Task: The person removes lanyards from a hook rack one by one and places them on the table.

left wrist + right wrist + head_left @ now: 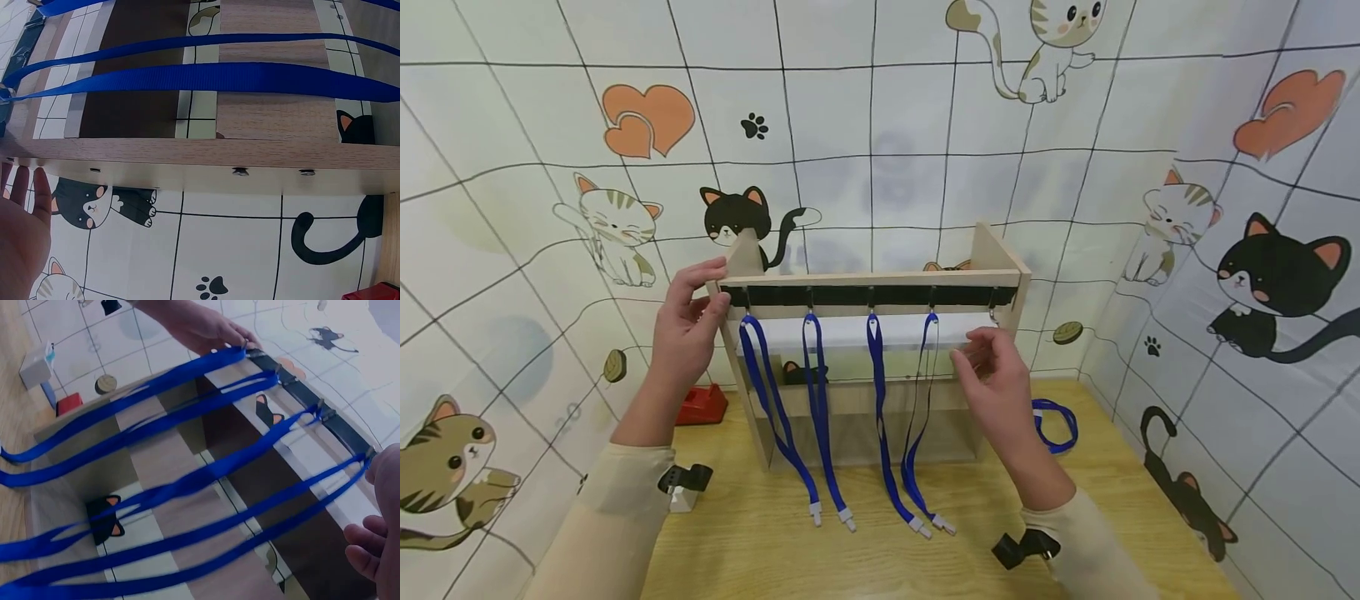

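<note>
Several blue lanyards (880, 392) hang side by side from metal hooks on the black strip (842, 295) along the top front of a wooden rack (1021, 283). Their metal clips reach down over the table. My left hand (688, 321) touches the rack's upper left corner; in the left wrist view its fingers lie straight against the side panel (206, 175). Beside the rightmost hanging lanyard (206, 531) is my right hand (996, 375), fingers loosely bent and nothing between them. Just above that hand, a hook (992, 315) at the strip's right end carries no lanyard.
A coiled blue lanyard (1055, 427) lies on the wooden table (925, 575), right of the rack. To the left are a red object (702, 406) and a small white box (683, 500), partly behind my left forearm. Cat-patterned sheeting (880, 117) surrounds the table.
</note>
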